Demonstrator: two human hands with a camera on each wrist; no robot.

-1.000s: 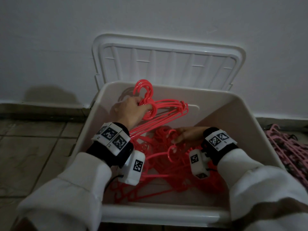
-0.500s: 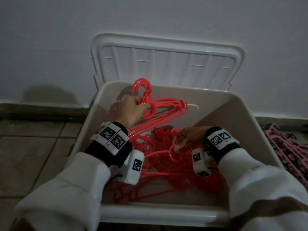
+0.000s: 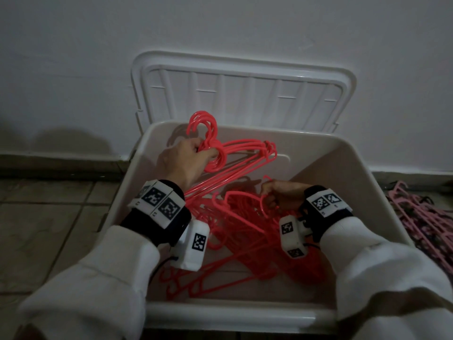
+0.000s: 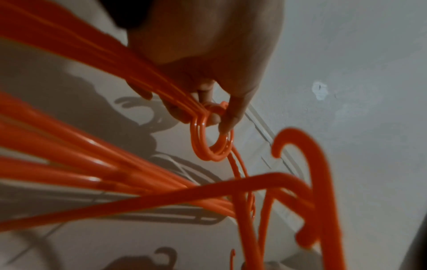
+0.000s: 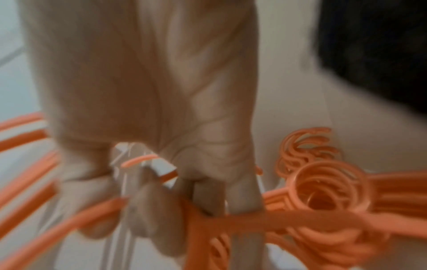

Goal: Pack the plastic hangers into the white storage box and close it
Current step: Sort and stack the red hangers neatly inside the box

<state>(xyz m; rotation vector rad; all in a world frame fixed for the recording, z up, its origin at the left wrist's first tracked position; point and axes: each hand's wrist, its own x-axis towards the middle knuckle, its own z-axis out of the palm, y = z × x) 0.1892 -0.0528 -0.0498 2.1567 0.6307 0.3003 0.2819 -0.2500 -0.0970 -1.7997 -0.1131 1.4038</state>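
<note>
The left hand (image 3: 182, 159) grips a bundle of red hangers (image 3: 235, 153) over the open white box (image 3: 367, 182); the right hand (image 3: 282, 196) grips one hanger (image 3: 245, 195) from the pile, its fingers blurred in the wrist view.

**Box mouth open, floor of it tangled**

The white storage box (image 3: 362, 182) stands open at the top; its lid (image 3: 242, 94) leans upright against the wall behind, closing off the far side. Red hangers (image 3: 247, 231) lie in a tangle over most of the bottom. The left hand (image 3: 182, 160) and its bundle of hangers (image 3: 235, 155) fill the far left corner, the right hand (image 3: 282, 195) the middle right. Pink hangers (image 3: 426, 217) crowd the floor right of the box; the tiled floor (image 3: 49, 229) on the left lies open.
</note>
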